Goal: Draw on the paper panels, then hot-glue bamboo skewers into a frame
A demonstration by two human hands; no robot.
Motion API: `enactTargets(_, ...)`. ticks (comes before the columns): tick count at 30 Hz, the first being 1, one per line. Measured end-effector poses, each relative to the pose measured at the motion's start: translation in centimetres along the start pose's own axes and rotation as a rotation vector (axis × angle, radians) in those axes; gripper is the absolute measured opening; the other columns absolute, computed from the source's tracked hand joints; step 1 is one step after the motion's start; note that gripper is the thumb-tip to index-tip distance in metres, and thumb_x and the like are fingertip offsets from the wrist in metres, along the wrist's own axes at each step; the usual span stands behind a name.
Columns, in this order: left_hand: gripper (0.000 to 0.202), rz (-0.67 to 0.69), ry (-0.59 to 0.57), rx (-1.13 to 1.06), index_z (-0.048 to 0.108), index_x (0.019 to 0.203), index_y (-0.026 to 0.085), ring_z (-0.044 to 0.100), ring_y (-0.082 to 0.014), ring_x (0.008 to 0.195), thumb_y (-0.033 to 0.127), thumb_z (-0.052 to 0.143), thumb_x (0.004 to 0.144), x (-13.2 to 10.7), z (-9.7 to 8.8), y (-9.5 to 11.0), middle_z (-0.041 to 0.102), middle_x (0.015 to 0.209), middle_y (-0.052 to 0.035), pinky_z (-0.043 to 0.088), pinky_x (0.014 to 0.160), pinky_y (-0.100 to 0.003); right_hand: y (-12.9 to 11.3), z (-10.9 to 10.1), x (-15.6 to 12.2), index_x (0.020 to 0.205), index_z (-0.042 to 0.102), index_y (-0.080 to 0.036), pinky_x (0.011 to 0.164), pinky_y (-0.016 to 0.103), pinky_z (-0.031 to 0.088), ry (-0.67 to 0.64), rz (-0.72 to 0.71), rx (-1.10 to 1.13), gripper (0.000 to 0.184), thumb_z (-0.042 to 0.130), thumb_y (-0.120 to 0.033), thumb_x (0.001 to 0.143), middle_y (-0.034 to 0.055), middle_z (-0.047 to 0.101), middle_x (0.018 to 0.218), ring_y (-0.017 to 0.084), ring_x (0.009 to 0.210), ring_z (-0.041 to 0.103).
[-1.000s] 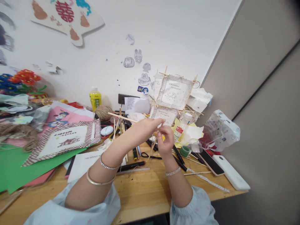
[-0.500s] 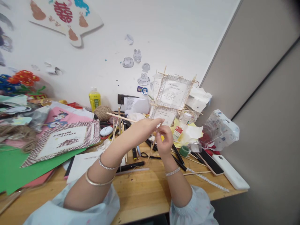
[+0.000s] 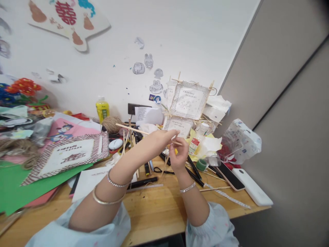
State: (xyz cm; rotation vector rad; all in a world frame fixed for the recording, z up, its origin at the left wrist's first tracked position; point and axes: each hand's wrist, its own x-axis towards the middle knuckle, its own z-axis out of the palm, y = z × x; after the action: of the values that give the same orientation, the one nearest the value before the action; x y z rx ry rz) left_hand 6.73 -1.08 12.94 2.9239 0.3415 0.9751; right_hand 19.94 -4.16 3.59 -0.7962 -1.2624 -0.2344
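Observation:
A thin wooden stick runs sideways behind my left wrist, and its left end sticks out in the open. My left hand is closed round it with the back of the hand towards me, so most of the grip is hidden. My right hand is just to the right, its curled fingers on the short right end of the stick. The two hands almost touch above the cluttered tabletop. Behind them stands a stick-framed lantern with patterned borders and drawn paper panels.
On the wooden table lie black markers, a phone and a white power bank. A patterned framed panel, a twine ball and a yellow bottle are left. A green paint jar stands right.
The fingers of my right hand have shifted and curled differently at the stick's right end, which now shows there. My left hand keeps its hold. The view has moved slightly.

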Motion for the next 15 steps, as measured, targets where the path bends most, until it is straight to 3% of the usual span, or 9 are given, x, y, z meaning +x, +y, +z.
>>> enactTargets(2, 0.027, 0.0, -0.009, -0.017, 0.049, 0.113, 0.019, 0.059, -0.0151, 0.069, 0.017, 0.042, 0.088, 0.1, 0.0, -0.1, 0.063, 0.081, -0.0047, 0.043, 0.063, -0.025, 0.2, -0.1, -0.1, 0.119, 0.04, -0.023, 0.072, 0.033, 0.052, 0.009, 0.034, 0.049, 0.039, 0.053, -0.025, 0.083, 0.0076, 0.058, 0.099, 0.017, 0.087, 0.06)
enactTargets(4, 0.024, -0.003, -0.014, -0.026, 0.049, 0.111, 0.019, 0.058, -0.015, 0.067, 0.02, 0.042, 0.088, 0.1, 0.0, -0.3, 0.063, 0.08, -0.0044, 0.042, 0.062, -0.025, 0.5, -0.2, -0.1, 0.122, 0.039, -0.023, 0.073, 0.034, 0.053, -0.015, 0.096, 0.075, 0.039, 0.051, -0.027, 0.085, 0.0082, 0.06, 0.099, 0.018, 0.088, 0.062)
enactTargets(8, 0.02, -0.027, 0.0, -0.006, 0.05, 0.107, 0.018, 0.058, -0.0152, 0.066, 0.023, 0.043, 0.089, -0.1, 0.0, -0.6, 0.062, 0.077, -0.0039, 0.042, 0.061, -0.025, 0.7, -0.7, 0.1, 0.104, 0.056, -0.021, 0.068, 0.032, 0.055, -0.065, 0.191, 0.057, 0.02, 0.048, -0.03, 0.087, 0.0079, 0.064, 0.096, 0.019, 0.086, 0.064)
enactTargets(15, 0.018, -0.001, 0.013, -0.016, 0.049, 0.105, 0.019, 0.058, -0.0147, 0.068, 0.019, 0.041, 0.089, -0.3, -0.1, -0.9, 0.061, 0.08, -0.0041, 0.041, 0.06, -0.024, 0.1, -1.2, 1.1, 0.097, 0.063, -0.019, 0.067, 0.033, 0.056, -0.13, 0.286, 0.115, 0.02, 0.058, -0.031, 0.083, 0.0073, 0.068, 0.088, 0.019, 0.08, 0.065)
